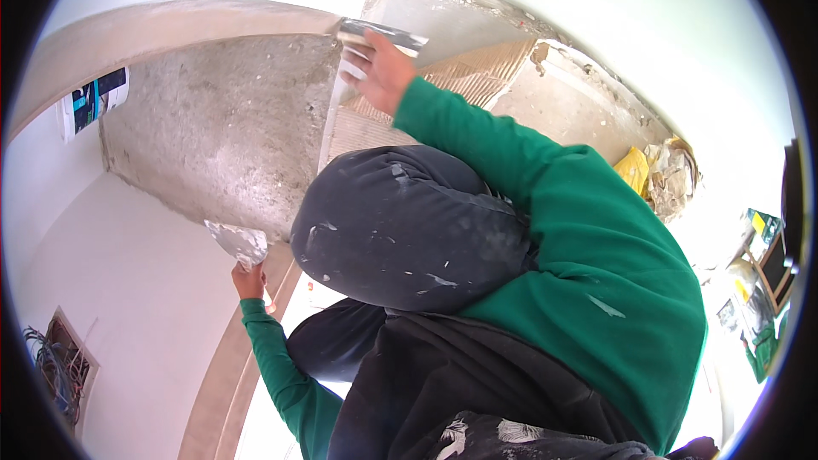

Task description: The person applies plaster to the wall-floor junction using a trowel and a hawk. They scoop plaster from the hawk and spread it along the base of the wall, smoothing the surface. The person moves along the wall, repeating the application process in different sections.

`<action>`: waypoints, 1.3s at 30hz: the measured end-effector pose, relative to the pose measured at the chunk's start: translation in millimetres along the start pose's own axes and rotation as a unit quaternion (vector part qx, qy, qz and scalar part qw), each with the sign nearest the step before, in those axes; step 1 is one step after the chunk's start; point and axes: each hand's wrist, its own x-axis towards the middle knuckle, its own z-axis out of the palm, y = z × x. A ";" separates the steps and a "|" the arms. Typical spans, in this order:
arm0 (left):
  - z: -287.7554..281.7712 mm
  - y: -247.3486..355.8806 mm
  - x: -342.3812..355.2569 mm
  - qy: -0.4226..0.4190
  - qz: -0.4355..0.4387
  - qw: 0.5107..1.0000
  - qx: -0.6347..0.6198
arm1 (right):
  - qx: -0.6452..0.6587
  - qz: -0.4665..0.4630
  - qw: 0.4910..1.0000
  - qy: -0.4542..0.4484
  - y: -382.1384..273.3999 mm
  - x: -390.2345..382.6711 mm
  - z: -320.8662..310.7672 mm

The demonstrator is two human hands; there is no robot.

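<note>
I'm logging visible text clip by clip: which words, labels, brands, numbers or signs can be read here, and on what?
No text is readable.
Blue, black and white container, far left: any print too small and blurred.
Colourful item, far right: too small to read.
Scraper in the left hand: no lettering visible.

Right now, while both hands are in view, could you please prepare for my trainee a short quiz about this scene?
1. Multiple choice. What does the left hand hold?
A) a paint roller
B) a wide-bladed scraper
C) a bottle
2. True or false: the dark trousers have no white marks on them.
3. Fill in: the tangled cables are toward the picture's lower ____ corner.

Key: 1. B. 2. False; white marks show on the trousers. 3. left.
</note>
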 end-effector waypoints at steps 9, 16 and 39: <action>20.8 38.7 -6.6 -0.107 0.012 0.993 0.046 | -0.532 -0.063 0.789 -0.300 12.9 -47.4 -70.2; 45.6 67.4 -23.1 -0.138 0.060 0.988 0.019 | -0.583 -0.375 0.346 -0.633 54.4 -51.6 34.2; 32.7 -25.8 -18.3 -0.271 0.000 0.939 0.213 | -0.784 0.101 0.596 -0.140 21.6 -15.7 -64.5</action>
